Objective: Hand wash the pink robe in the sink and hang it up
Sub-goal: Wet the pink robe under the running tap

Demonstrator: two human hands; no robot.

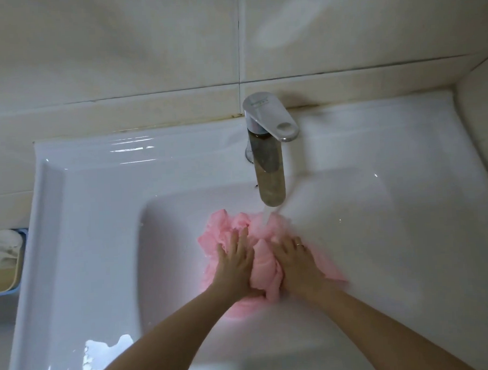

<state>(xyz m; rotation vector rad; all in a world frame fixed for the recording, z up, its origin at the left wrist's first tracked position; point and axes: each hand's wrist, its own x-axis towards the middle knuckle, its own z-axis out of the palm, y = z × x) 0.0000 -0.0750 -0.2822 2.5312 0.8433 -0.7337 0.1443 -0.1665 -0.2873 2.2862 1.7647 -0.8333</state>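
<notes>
Centrally, pink robe (pixel 264 256), sink (pixel 84 208) walls apart.

The robe (pixel 264 261) is plain soft pink, with no pattern, and paler where the water (pixel 267 220) hits it. The water itself is whitish. The sink (pixel 99 219) is glossy white with a faint bluish tint, bright white reflections, and a pink glow near the robe. The tap (pixel 268 169) is shiny silver chrome and mirrors grey and beige tones. The wall tiles (pixel 119 50) are plain cream, with thin dark grout lines. The seam (pixel 206 120) between wall and sink is dark brown in spots. At the left edge, a tub (pixel 4 292) has a light blue rim, and the cloth (pixel 2 245) in it is white.
</notes>
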